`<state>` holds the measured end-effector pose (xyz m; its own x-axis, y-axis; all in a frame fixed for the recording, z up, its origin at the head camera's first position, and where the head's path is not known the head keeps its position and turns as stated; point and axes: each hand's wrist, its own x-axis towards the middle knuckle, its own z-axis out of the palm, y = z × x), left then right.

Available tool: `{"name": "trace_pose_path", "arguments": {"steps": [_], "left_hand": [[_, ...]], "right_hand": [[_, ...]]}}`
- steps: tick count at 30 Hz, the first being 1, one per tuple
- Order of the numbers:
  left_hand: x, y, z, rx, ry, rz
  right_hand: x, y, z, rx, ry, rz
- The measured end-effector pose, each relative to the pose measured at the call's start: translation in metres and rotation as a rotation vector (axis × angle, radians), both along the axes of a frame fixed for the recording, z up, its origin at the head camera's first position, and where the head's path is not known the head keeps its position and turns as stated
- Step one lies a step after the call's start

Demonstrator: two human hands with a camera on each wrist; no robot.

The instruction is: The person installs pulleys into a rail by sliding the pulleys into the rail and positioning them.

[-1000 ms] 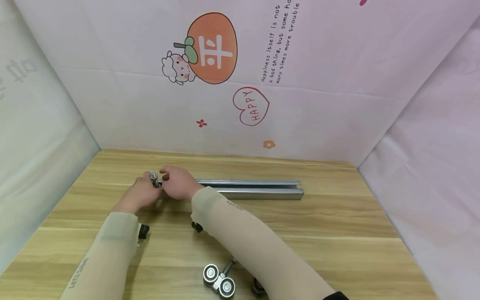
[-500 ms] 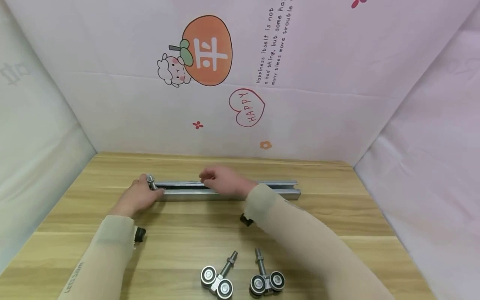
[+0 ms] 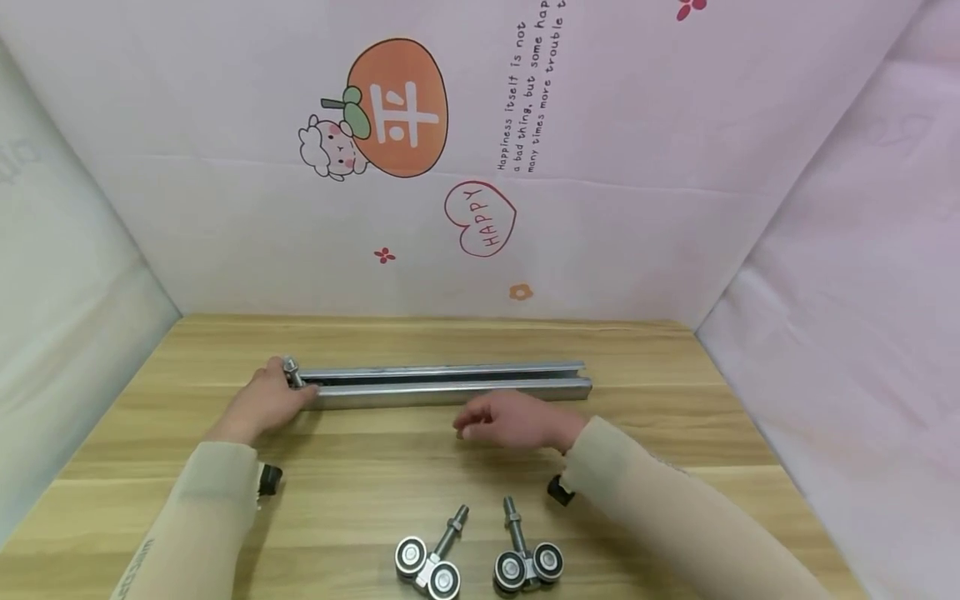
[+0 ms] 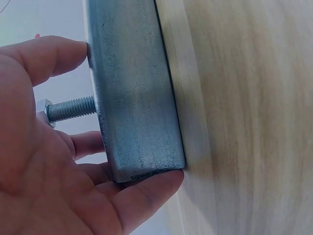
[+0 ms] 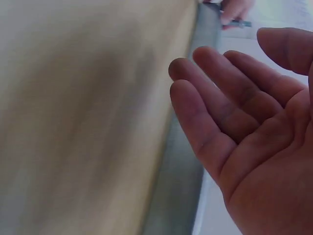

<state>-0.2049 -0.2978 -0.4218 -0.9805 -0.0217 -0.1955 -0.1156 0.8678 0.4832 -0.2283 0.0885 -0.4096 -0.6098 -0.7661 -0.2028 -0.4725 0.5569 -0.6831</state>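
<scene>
A silver metal channel rail (image 3: 450,394) lies lengthwise on the wooden table, its slot facing up. My left hand (image 3: 262,400) grips the rail's left end; in the left wrist view the thumb (image 4: 58,58) touches the slotted edge and a finger wraps under the end. Between the fingers, a threaded bolt with a nut (image 4: 72,109) sticks out of the slot. Whatever it joins inside the channel is hidden. In front of the rail's right half hovers my right hand (image 3: 510,418), holding nothing, its fingers (image 5: 200,120) loosely bent.
Two roller trolleys, the left one (image 3: 430,570) and the right one (image 3: 529,568), lie near the front of the table (image 3: 360,475). Each has a pair of wheels and a threaded stem. A printed white cloth (image 3: 600,242) stands behind, with more cloth at both sides.
My right hand has left the bolt end, crossed rightward over the rail, and come nearer me. Both trolleys have come into full view. The left hand keeps its grip on the rail.
</scene>
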Motion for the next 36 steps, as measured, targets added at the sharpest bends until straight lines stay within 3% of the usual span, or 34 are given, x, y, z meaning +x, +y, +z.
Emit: {"name": "trace_pose_path", "arguments": {"steps": [5,10,14,22,30,36], "left_hand": [[0.001,0.000,0.000,0.000,-0.003,0.002],[0.002,-0.001,0.000,0.028,-0.017,0.000],[0.003,-0.001,-0.001,0.028,-0.011,0.000],[0.002,-0.002,-0.002,0.015,-0.016,0.008],[0.001,-0.002,-0.003,0.026,-0.023,0.006],[0.002,-0.001,-0.002,0.030,-0.017,0.003]], "right_hand": [[0.017,0.022,-0.012,0.017,-0.105,-0.052],[0.030,0.036,-0.016,-0.044,-0.250,-0.122],[0.039,0.041,-0.018,-0.071,-0.309,-0.159],[0.051,0.042,-0.022,-0.037,-0.369,-0.144],[0.058,0.041,-0.019,0.049,-0.286,-0.138],[0.063,0.041,-0.021,0.043,-0.382,-0.187]]}}
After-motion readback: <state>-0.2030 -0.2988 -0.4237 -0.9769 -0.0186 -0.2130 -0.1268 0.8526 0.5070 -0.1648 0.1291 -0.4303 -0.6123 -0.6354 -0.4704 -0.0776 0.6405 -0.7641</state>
